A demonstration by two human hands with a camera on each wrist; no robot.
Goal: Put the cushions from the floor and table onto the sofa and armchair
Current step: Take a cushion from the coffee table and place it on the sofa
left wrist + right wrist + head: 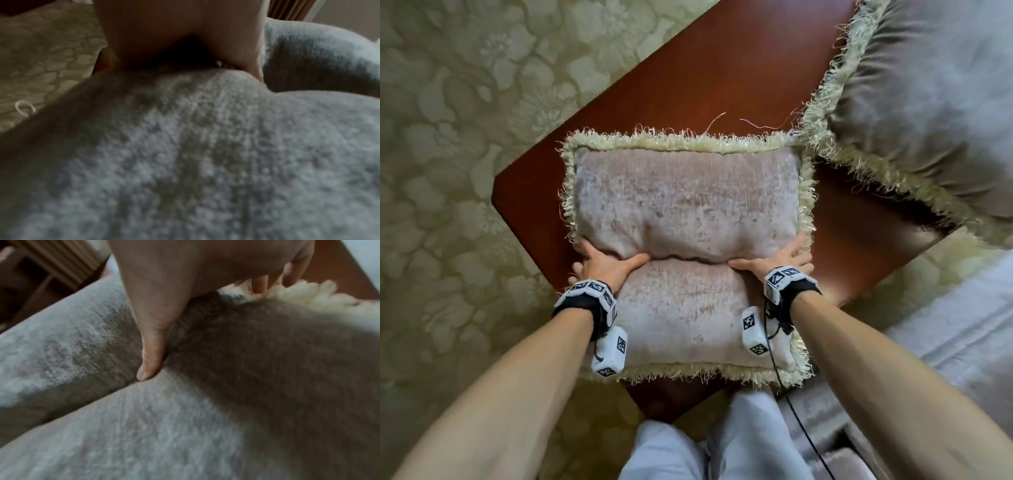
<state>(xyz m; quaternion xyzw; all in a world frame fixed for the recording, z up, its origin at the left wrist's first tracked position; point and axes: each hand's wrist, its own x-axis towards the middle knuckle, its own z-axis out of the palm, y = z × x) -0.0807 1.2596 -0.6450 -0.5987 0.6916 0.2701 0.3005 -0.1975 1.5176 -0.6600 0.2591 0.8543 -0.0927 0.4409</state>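
Gripping the pink cushion point(685, 250) at its two side edges, the left hand point(602, 265) and the right hand point(777, 260) each pinch it with the thumb laid across the top and the fingers tucked under the cream fringe point(678, 140). The right wrist view shows that thumb point(151, 352) sunk into a deep crease in the velvet-like cover. The cushion lies on the red-brown tabletop point(722, 78), its near edge over the table's corner, close to the person's legs. A second, larger cushion point(928, 113) lies just beside it at the far right, on the same tabletop, the two fringes touching at a corner. Judging by how the cover folds across the middle under the thumbs, the cushion is soft, loosely filled and probably light; it will likely sag or fold when lifted. A hold at the sides, deep enough to catch filling and not fringe alone, looks soundest, since the fringe threads seem loose and could pull. The patterned carpet point(448, 137) surrounds the table.
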